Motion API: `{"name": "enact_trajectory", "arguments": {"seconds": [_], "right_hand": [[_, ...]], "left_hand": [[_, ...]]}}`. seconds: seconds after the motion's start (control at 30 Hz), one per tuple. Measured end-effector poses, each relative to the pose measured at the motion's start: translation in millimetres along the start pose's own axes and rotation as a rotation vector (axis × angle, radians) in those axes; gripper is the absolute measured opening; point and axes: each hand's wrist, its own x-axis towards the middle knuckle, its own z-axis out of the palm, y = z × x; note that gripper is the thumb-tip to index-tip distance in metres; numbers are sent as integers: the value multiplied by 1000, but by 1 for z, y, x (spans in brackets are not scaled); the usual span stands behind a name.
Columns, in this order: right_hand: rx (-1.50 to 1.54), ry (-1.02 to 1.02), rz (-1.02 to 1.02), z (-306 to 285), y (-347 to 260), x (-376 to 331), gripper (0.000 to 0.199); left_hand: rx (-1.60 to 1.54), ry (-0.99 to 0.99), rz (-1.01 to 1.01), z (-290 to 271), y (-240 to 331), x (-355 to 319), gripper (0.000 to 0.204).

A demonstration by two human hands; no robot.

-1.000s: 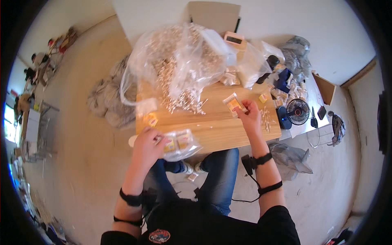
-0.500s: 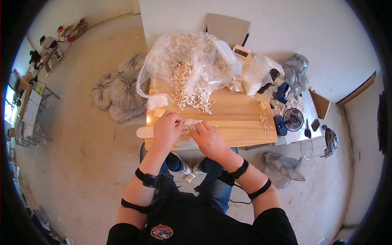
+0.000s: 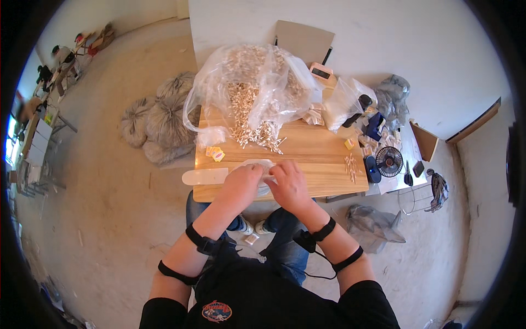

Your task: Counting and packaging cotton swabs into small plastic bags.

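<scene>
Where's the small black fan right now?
In the head view, the fan stands at the table's right end, right of the right hand.

Black shirt with round chest emblem, black arm bands, blue jeans

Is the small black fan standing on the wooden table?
No, the fan sits right of the wooden table, on a lower cluttered surface.

Bare concrete floor (image 3: 109, 219), white wall (image 3: 383, 44), wooden table (image 3: 323, 159), daylight
</scene>
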Motion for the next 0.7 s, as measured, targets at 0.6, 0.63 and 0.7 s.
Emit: {"name": "enact_trajectory", "arguments": {"seconds": [0.6, 0.63, 0.7], "right_hand": [[1037, -147, 810, -10, 38, 8, 17], [1036, -135, 809, -9, 39, 8, 17], [1076, -181, 774, -5, 35, 5, 16]], "left_hand": [[24, -308, -3, 5, 0, 43, 23], [14, -382, -45, 6, 3, 45, 23], [3, -439, -40, 13, 0, 46, 20]]}}
